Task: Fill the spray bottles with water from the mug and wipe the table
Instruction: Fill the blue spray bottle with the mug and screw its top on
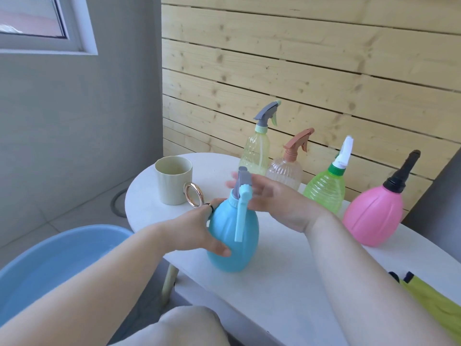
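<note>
A blue round spray bottle point(237, 243) stands upright near the front of the white table point(299, 283). My left hand point(199, 231) grips its body from the left. My right hand point(269, 196) is at its grey spray head point(243, 182), fingers blurred and spread around it. A beige mug point(174, 183) with a gold ring handle stands behind on the left. Along the back stand a yellow-green bottle point(257, 151), a clear ribbed bottle with a brown sprayer point(287, 171), a green bottle point(326, 191) and a pink round bottle point(374, 216).
A blue basin point(50, 265) holding water sits on the floor at the lower left. A yellow-green cloth point(434, 303) lies at the table's right edge. A wooden slat wall runs behind the table. My knee is at the bottom centre.
</note>
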A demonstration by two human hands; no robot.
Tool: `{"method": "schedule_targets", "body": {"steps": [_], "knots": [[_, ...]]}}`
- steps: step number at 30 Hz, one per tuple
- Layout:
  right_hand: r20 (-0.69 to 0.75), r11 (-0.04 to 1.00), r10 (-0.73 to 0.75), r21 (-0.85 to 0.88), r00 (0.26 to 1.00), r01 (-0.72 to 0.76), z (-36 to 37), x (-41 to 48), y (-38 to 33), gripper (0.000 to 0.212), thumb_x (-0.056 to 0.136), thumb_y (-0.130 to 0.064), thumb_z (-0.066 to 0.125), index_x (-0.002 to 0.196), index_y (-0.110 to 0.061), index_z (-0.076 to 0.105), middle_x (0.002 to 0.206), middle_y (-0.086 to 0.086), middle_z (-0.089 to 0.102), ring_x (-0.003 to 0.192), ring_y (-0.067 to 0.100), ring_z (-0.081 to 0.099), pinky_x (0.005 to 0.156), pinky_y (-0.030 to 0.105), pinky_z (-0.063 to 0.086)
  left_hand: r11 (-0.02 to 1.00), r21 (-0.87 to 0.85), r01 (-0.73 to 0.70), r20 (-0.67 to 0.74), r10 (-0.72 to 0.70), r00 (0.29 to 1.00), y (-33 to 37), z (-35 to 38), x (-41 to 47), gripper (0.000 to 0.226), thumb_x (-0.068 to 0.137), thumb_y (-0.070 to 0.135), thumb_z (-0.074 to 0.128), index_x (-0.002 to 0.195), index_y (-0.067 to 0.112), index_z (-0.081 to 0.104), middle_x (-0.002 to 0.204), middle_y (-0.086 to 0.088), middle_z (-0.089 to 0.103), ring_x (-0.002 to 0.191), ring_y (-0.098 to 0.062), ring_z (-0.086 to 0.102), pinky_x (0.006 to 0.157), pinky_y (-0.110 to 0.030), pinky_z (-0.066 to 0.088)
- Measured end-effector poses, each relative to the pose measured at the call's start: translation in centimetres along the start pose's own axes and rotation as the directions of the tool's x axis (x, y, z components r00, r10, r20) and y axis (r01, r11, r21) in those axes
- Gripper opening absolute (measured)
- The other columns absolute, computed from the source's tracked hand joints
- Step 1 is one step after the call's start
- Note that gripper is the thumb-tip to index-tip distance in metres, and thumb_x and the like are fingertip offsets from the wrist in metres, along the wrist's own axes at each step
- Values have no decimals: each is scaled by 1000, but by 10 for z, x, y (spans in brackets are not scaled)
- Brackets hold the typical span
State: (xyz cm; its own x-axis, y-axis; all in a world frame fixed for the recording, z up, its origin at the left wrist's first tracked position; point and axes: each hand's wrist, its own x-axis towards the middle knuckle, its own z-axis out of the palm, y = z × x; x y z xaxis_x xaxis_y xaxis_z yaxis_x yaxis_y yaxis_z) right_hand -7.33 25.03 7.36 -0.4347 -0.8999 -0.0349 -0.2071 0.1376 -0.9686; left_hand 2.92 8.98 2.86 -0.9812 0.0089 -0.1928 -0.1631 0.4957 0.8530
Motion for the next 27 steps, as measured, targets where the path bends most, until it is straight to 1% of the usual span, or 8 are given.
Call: {"method": "schedule_targets", "body": {"steps": [4,9,11,15,18,20,25,27], "knots": [[-216,999,-46,13,975,50,25,7,-9,20,78,0,66,80,-19,63,80,-9,68,76,1,60,82,21,45,995,-102,-7,-125,-6,992,2,10,-7,76,52,27,81,111,44,36,110,17,54,104,-5,51,77,-6,43],[-801,973,-154,-226,578,-54,72,7,4,44,69,-29,76,71,-27,33,69,-18,45,65,-4,46,65,22,33,983,-137,-125,-461,49,886,10,58,-9,85,63,15,77,127,35,25,101,20,50,86,14,48,61,1,38],[-718,992,-92,-126,690,0,66,7,5,42,70,-29,76,81,-28,34,76,-17,41,67,-14,46,62,15,33,984,-131,-125,-446,54,893,11,58,-10,83,65,15,76,124,37,22,97,25,45,84,17,44,60,2,37],[-159,999,0,-51,987,-8,27,-5,-7,37,67,-29,64,100,-26,48,117,-7,54,101,-12,51,84,5,36,997,-61,-55,-171,44,984,7,24,-8,78,65,18,78,125,31,29,102,22,51,92,10,50,73,-2,43],[-78,1000,-7,8,997,7,19,-7,-5,25,69,-25,58,93,-24,60,117,4,62,102,1,58,89,12,41,997,-68,-33,-87,27,996,6,15,-7,91,60,21,79,134,32,27,115,16,53,105,-1,53,89,-19,46],[-240,999,-42,13,970,46,26,-5,3,19,68,-25,65,87,-22,62,103,2,67,89,1,61,79,10,46,996,-78,-48,-169,34,985,7,23,-8,84,64,19,79,128,35,28,108,21,52,98,5,52,79,-7,44],[-719,983,-130,-184,682,-6,64,2,12,31,74,-25,71,72,-21,41,67,-11,49,62,-4,49,57,9,37,993,-66,-93,-541,43,840,7,67,-10,90,58,28,80,129,36,26,116,19,47,110,-2,45,86,-13,42],[-637,984,-84,-176,767,-39,59,1,6,24,77,-28,69,80,-23,45,76,-14,52,72,-3,51,62,7,37,999,-3,-55,-538,44,841,8,66,-11,98,58,32,80,136,30,20,124,17,38,123,-6,36,100,-27,36]]}}
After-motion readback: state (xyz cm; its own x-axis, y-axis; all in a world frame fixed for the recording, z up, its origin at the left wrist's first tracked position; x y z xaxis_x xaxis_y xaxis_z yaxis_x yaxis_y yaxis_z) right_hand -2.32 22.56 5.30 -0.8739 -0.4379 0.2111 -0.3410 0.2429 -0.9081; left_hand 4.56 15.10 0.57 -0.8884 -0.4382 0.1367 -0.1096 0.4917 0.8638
